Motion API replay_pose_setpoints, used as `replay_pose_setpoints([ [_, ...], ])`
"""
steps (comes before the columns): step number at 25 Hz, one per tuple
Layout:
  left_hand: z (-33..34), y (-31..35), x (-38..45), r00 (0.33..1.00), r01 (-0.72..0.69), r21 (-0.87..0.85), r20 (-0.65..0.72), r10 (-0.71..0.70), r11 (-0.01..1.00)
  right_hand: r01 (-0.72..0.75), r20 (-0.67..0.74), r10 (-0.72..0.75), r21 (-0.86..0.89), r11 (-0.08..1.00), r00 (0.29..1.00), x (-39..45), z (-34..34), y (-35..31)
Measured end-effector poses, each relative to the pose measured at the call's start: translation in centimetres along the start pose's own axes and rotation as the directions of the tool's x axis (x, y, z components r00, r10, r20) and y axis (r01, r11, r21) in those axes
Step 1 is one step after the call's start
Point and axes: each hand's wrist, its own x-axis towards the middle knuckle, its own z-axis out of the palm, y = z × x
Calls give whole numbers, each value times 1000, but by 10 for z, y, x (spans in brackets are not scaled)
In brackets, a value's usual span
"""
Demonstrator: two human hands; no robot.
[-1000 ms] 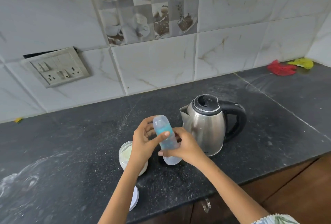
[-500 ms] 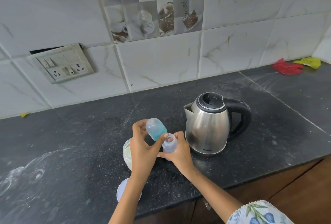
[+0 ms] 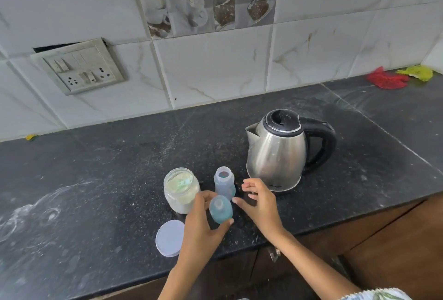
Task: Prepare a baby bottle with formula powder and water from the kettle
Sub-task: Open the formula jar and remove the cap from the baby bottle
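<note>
Cap: half a second ago it sat on the bottle; now your left hand [image 3: 203,225] grips the cap [image 3: 220,209], lifted clear.
Bottle: the bottle [image 3: 224,182] stands open-mouthed on the counter [image 3: 96,179], between the formula jar [image 3: 181,189] and the kettle [image 3: 278,151].
Right hand: your right hand [image 3: 260,200] has let go, fingers relaxed (holding nothing).
Meaning: the bottle looks ready for powder and water.

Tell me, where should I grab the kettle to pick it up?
Grab the kettle by its black loop handle, coming from the right side. The handle sticks out to the right, away from the spout and the bottle, and there's a gap for fingers to curl through. It probably also keeps fingers off the metal body.
</note>
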Motion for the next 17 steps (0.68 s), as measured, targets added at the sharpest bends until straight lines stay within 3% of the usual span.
replay_pose_setpoints([
  [4,31,-25,-5,991,5,108,129,-19,994,81,-168,-82,-16,997,982,-10,-17,-4],
  [8,49,-38,-4,981,-28,247,193,-21,968,87,-167,-85,2,996,982,-7,-23,-10],
  [12,42,-38,-9,979,-23,236,201,-26,971,118,-138,-114,28,993,984,-3,-21,-20],
  [15,25,-25,-12,992,-112,260,82,94,959,174,-108,-169,41,984,980,6,-15,-35],
  [17,10,-15,-10,979,-127,289,-117,166,949,223,-76,-219,54,973,973,15,-7,-47],
])
